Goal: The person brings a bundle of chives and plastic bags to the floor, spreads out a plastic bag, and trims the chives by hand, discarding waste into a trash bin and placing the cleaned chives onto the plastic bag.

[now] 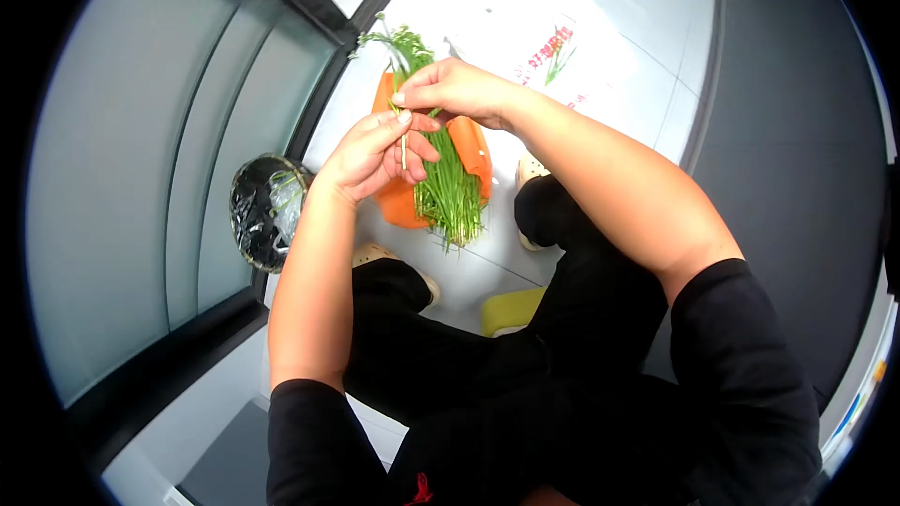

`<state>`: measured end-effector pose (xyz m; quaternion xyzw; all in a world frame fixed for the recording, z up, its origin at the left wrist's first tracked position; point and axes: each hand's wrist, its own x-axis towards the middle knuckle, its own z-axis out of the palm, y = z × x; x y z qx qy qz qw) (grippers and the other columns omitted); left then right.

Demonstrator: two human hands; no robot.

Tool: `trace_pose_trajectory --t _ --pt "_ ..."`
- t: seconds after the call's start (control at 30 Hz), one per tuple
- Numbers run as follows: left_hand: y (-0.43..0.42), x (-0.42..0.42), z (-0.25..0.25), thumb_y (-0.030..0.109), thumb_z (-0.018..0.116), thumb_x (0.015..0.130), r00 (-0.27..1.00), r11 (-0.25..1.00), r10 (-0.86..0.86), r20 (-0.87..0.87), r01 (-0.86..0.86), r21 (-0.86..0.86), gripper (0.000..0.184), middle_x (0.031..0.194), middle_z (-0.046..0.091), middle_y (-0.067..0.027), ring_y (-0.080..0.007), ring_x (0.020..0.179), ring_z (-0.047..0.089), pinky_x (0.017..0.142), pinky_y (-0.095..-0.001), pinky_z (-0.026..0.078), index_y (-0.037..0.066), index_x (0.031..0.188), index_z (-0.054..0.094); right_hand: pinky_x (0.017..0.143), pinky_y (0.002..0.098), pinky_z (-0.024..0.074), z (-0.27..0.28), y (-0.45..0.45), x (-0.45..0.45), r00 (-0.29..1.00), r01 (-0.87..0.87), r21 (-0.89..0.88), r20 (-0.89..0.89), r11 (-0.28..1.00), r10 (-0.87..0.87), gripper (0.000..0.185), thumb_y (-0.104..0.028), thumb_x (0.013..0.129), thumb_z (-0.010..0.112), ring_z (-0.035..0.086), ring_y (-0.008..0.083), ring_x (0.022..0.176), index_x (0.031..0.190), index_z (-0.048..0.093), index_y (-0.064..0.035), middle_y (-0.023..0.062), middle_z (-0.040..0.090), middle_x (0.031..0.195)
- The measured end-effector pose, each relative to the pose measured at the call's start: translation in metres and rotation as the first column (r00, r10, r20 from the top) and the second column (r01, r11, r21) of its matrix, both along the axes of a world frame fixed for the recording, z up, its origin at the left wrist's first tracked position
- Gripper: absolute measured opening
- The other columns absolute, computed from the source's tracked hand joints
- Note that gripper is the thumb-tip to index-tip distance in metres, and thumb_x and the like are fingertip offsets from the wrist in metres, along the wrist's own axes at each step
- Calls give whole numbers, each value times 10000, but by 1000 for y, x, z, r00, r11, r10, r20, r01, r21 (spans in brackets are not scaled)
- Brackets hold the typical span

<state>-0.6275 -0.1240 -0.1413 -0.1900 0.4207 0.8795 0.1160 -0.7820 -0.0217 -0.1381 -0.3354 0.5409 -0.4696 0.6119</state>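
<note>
My left hand (370,152) pinches a thin green stalk (404,145) whose pale end points down past the fingers. Close above it, my right hand (457,92) grips the same stalk higher up between thumb and fingers. Beneath both hands a bunch of long green stems (452,192) lies on an orange bag (401,204), which is spread on the floor. Leafy green tops (410,47) show beyond the hands. Parts of the bunch and bag are hidden by my hands.
A waste basket (246,253) with a plastic liner stands at the left by the glass panels. A white plastic bag (595,37) with red print and a few green bits lies ahead. Below are my light shoes (530,169) and a yellow-green stool (511,310).
</note>
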Motion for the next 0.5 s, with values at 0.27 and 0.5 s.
trace_pose_trajectory --t 0.27,0.5 --pt "18 -39 -8 258 382 927 998 996 20 58 -15 -82 309 700 614 -121 -182 546 607 509 -246 500 -18 943 518 547 216 429 -1 10 -38 969 168 -84 -168 982 -180 171 -205 791 633 530 74 609 754 624 -38 19 578 656" --pt "22 -29 6 252 385 921 999 964 31 32 -21 -265 306 669 602 -130 -188 569 609 518 -254 494 -17 869 519 465 208 392 4 12 -22 990 81 -94 -109 992 -91 293 -282 807 626 488 76 490 662 558 -37 21 534 556"
